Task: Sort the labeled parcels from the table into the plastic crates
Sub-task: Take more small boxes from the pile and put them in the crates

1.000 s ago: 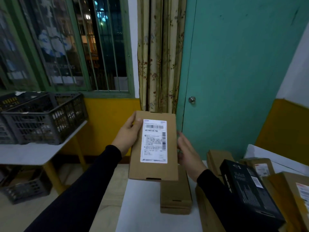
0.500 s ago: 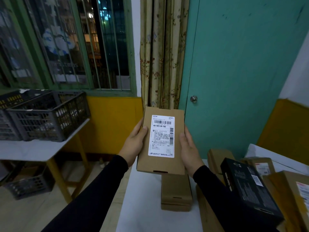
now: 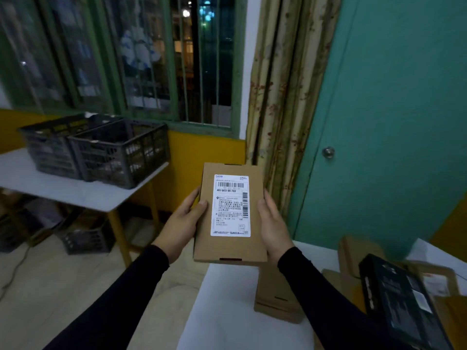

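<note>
Both hands (image 3: pixel 185 226) gripping labeled parcel (image 3: pixel 222 243), small label print illegible

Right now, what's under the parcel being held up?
Below the held parcel, gripped by the left hand and right hand, lie the white table and a stack of brown boxes. The stack's far end and the parcel's underside are hidden.

left hand (image 3: pixel 182 224), right hand (image 3: pixel 273 224) raised, fingers curled.
</note>
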A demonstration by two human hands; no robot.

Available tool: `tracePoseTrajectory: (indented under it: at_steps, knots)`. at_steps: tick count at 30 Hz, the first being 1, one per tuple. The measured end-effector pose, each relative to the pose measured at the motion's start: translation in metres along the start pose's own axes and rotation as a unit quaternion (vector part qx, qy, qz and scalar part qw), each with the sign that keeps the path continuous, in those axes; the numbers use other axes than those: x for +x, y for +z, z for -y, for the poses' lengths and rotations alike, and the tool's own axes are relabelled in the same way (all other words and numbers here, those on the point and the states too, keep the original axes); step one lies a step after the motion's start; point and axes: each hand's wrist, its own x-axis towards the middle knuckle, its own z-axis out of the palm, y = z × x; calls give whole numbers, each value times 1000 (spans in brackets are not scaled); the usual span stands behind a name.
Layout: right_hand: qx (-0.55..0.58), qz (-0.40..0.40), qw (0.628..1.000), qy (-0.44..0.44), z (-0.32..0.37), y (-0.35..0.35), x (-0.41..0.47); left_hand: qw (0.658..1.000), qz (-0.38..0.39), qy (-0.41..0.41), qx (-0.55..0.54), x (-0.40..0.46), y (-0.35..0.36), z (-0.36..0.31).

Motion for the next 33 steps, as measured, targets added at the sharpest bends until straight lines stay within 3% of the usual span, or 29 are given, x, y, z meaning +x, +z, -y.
tracePoseTrajectory:
  at_steps: [11,20,33]
  knots:
    - [8,149,989,20,-34,218,11,979,-202,25,-3,-26,-203,11]
    - [24,151,988,10,-38,423,53,972,-232,27,19,15,-397,-6]
    - [41,114,993,-9,-66,578,234,972,-214,40,90,211,-550,-5]
